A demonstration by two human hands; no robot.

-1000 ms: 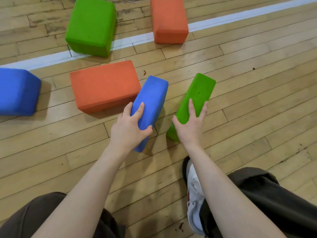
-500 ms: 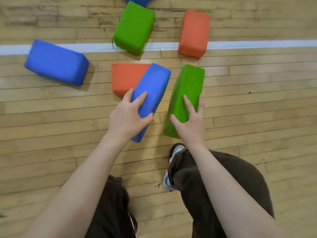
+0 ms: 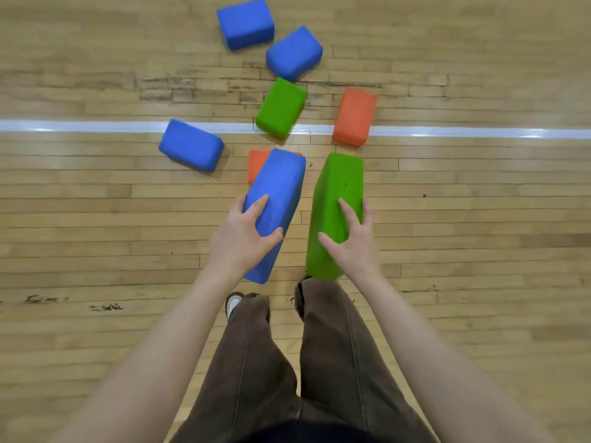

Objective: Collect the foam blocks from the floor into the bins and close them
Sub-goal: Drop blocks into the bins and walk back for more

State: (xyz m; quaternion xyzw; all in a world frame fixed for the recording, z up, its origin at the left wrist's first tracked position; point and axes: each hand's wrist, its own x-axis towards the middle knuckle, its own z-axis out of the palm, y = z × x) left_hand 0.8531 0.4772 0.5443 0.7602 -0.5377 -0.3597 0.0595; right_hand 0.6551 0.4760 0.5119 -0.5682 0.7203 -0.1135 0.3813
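Eight foam blocks show: four blue, two green, two orange. The left hand grips one long blue block, fingers over its top and thumb on its side; the right hand grips a long green block the same way. Both are held off the floor, side by side, above the person's brown trousers.

On the wooden floor, an orange block lies partly hidden behind the held blue one. At ten o'clock from it lies a blue block. A green block and another orange block straddle the white line. Two more blue blocks lie beyond at twelve o'clock.
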